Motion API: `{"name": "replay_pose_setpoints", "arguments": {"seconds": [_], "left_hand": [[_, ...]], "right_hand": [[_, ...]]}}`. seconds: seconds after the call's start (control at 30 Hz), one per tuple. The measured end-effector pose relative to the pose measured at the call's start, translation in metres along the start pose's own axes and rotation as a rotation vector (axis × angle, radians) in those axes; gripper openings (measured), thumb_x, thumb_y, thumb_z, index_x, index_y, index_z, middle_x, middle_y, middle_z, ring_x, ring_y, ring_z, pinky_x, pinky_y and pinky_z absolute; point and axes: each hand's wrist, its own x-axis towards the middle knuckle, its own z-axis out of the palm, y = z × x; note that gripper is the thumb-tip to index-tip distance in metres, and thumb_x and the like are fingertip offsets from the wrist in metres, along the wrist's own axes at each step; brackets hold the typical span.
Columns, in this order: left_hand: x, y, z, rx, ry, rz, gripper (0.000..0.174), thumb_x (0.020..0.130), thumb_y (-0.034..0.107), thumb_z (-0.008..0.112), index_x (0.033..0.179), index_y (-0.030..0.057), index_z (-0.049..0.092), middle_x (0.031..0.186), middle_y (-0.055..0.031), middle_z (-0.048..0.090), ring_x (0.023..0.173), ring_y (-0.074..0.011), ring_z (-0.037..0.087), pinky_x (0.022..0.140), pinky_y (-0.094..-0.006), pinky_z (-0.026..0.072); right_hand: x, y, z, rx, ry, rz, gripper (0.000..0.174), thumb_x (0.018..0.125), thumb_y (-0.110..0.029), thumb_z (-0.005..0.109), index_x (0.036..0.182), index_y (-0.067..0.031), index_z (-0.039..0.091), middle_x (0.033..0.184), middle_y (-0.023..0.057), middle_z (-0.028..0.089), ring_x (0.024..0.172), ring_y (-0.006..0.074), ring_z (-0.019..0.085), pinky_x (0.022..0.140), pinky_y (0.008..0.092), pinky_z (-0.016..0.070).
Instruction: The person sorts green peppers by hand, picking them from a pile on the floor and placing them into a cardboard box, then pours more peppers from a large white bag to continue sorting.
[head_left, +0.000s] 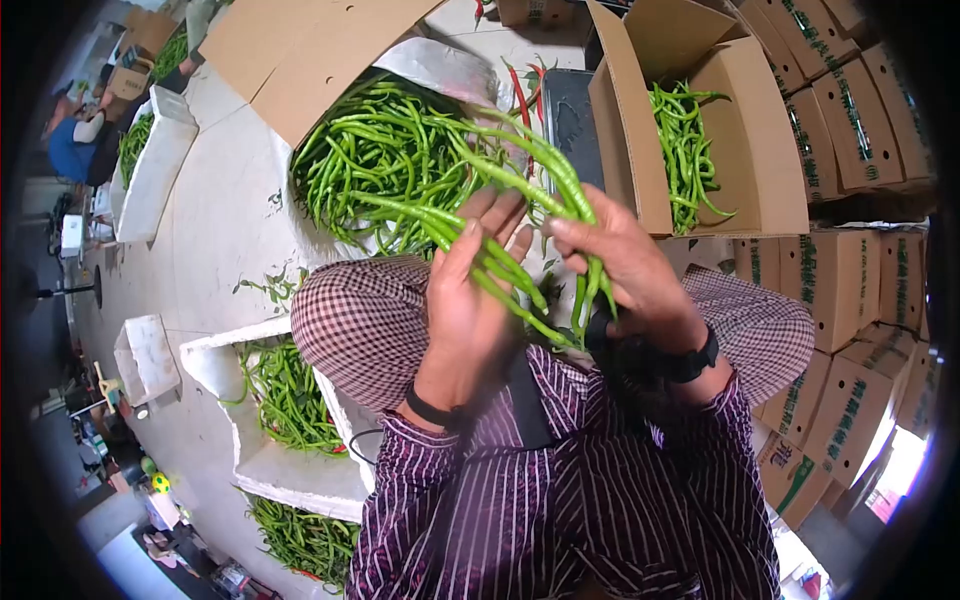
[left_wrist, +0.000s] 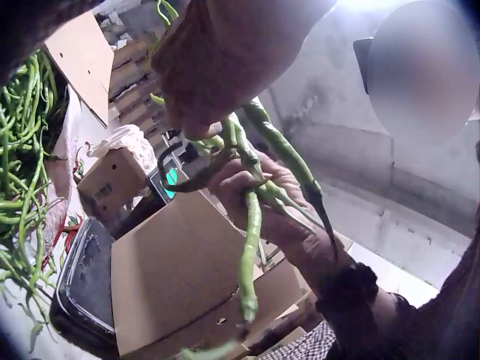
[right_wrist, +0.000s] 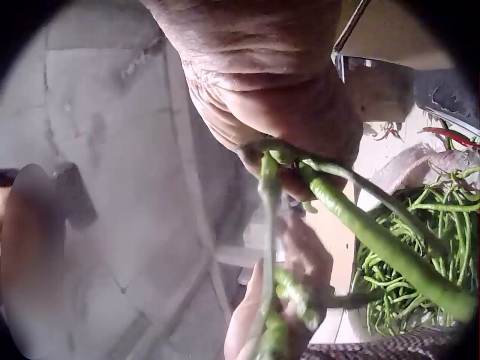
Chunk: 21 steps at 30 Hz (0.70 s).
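The chili peppers [head_left: 545, 170], seemingly light and bendy, are clamped mid-length by the right hand [head_left: 622, 268] over the flat left hand [head_left: 468, 295].

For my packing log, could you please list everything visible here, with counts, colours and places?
bunch of green peppers: one handful, green, between both hands
loose pepper heap: one, green, straight ahead under a cardboard flap
red peppers: a few, red, beyond the heap
open cardboard box: one, brown, ahead right, green peppers inside
stacked cartons: many, brown with green print, far right
foam boxes: several, white, left side; the nearest holds green peppers
dark tray: one, black, between heap and open box
wristbands: two, black, one per wrist
left hand: fingers straight against the bunch
right hand: fingers curled round the bunch
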Motion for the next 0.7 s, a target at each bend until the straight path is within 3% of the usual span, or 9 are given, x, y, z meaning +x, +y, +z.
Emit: {"name": "replay_pose_setpoints", "arguments": {"seconds": [0.07, 0.1, 0.27, 0.33, 0.4, 0.43, 0.47, 0.57, 0.7], "left_hand": [[0.0, -0.004, 0.002, 0.022, -0.054, -0.025, 0.052, 0.099, 0.026, 0.044, 0.14, -0.0028, 0.03, 0.139, -0.019, 0.042, 0.128, -0.0295, 0.041, 0.107, -0.0406, 0.0349], [0.0, -0.007, 0.0, 0.084, -0.026, -0.019, 0.052, 0.099, 0.027, 0.043, 0.14, -0.0023, 0.031, 0.14, -0.0181, 0.042, 0.129, -0.0282, 0.041, 0.107, -0.0395, 0.0345], [-0.002, -0.014, -0.002, 0.105, 0.002, -0.066, 0.056, 0.101, 0.042, 0.035, 0.139, 0.0004, 0.035, 0.136, -0.0148, 0.046, 0.126, -0.0263, 0.043, 0.108, -0.0395, 0.0325], [-0.001, -0.015, -0.003, 0.146, -0.037, -0.038, 0.06, 0.1, 0.047, 0.032, 0.139, 0.0007, 0.035, 0.138, -0.0147, 0.043, 0.127, -0.0272, 0.041, 0.11, -0.0405, 0.0291], [0.001, -0.013, -0.001, 0.139, -0.109, -0.082, 0.062, 0.1, 0.048, 0.032, 0.14, 0.0006, 0.034, 0.143, -0.0151, 0.037, 0.131, -0.028, 0.037, 0.111, -0.0413, 0.0262], [0.003, -0.01, -0.002, 0.179, -0.063, -0.104, 0.064, 0.099, 0.048, 0.033, 0.138, -0.0023, 0.034, 0.145, -0.0166, 0.034, 0.131, -0.0294, 0.036, 0.112, -0.0421, 0.0235], [0.005, -0.01, -0.004, 0.164, -0.006, -0.044, 0.061, 0.1, 0.044, 0.036, 0.135, -0.0058, 0.035, 0.14, -0.02, 0.038, 0.125, -0.0301, 0.041, 0.109, -0.0411, 0.0307], [0.005, 0.001, -0.014, 0.19, 0.166, 0.159, 0.051, 0.1, 0.03, 0.042, 0.133, -0.0087, 0.035, 0.133, -0.0246, 0.044, 0.121, -0.0311, 0.047, 0.101, -0.0381, 0.0419], [0.002, 0.007, -0.014, 0.229, 0.225, 0.229, 0.042, 0.099, 0.026, 0.045, 0.126, -0.0064, 0.044, 0.12, -0.0204, 0.054, 0.11, -0.0283, 0.054, 0.097, -0.0373, 0.0444]], "right_hand": [[-0.007, 0.003, 0.022, -0.212, 0.008, -0.143, 0.048, 0.081, -0.018, 0.073, 0.119, -0.0004, 0.049, 0.09, 0.0038, 0.057, 0.079, 0.0143, 0.057, 0.073, 0.0261, 0.0483], [-0.005, 0.007, 0.022, -0.472, 0.047, -0.145, 0.059, 0.07, -0.02, 0.08, 0.118, -0.0013, 0.051, 0.094, 0.0045, 0.058, 0.085, 0.0123, 0.054, 0.078, 0.0277, 0.0467], [0.002, 0.018, 0.024, -0.815, 0.035, -0.099, 0.064, 0.071, -0.018, 0.078, 0.124, 0.0016, 0.047, 0.107, 0.0073, 0.06, 0.096, 0.0136, 0.054, 0.087, 0.0302, 0.0448], [0.013, 0.026, 0.009, -0.706, 0.002, -0.301, 0.066, 0.072, -0.017, 0.074, 0.128, 0.0004, 0.045, 0.101, 0.0171, 0.064, 0.094, 0.0228, 0.062, 0.084, 0.0327, 0.0486], [0.019, 0.021, -0.001, -0.599, -0.033, -0.295, 0.057, 0.077, -0.013, 0.069, 0.127, 0.0016, 0.046, 0.103, 0.0139, 0.064, 0.093, 0.0198, 0.062, 0.083, 0.033, 0.0492], [0.02, 0.018, -0.004, -0.336, -0.06, -0.212, 0.053, 0.079, -0.011, 0.068, 0.126, 0.0021, 0.048, 0.103, 0.0122, 0.064, 0.093, 0.0178, 0.061, 0.083, 0.0322, 0.0493], [0.021, 0.014, -0.008, -0.072, -0.085, -0.128, 0.05, 0.081, -0.01, 0.066, 0.126, 0.0026, 0.049, 0.103, 0.0105, 0.063, 0.093, 0.0157, 0.06, 0.082, 0.0314, 0.0495], [0.021, 0.001, -0.031, 0.06, -0.115, -0.063, 0.042, 0.086, -0.012, 0.062, 0.124, 0.003, 0.05, 0.1, 0.0091, 0.062, 0.093, 0.0153, 0.06, 0.083, 0.0299, 0.05], [0.022, 0.002, -0.044, 0.393, -0.169, -0.054, 0.032, 0.089, -0.013, 0.057, 0.118, 0.0013, 0.053, 0.097, 0.0097, 0.062, 0.09, 0.0184, 0.061, 0.082, 0.031, 0.0509]]}}
